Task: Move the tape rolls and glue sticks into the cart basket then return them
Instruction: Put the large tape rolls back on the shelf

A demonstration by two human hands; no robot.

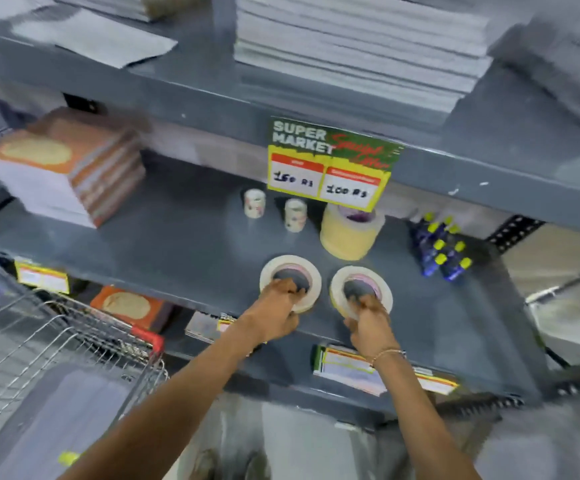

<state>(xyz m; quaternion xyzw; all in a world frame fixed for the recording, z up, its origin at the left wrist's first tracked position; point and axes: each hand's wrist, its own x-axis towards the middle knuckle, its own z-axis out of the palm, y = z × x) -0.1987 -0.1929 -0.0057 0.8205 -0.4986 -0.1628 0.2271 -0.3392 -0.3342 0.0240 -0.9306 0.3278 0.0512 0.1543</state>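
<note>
Two flat cream tape rolls lie side by side near the front of the grey shelf [177, 244]. My left hand [278, 306] grips the left tape roll [311, 271], fingers in its core and thumb under its near rim. My right hand [368, 320] grips the right tape roll [384, 287] the same way. Behind them stands a tall yellow tape stack [349, 235], and two small printed tape rolls [254, 203] [295, 215] stand upright further back. Blue glue sticks with yellow caps [442, 249] cluster at the right of the shelf. The wire cart basket [56, 327] is at lower left.
A stack of orange-covered notebooks [70, 168] fills the shelf's left end. A green and yellow price sign [330, 164] hangs from the shelf above, over the tape. Paper stacks [351, 46] sit on the upper shelf. More notebooks and price labels lie on the shelf below.
</note>
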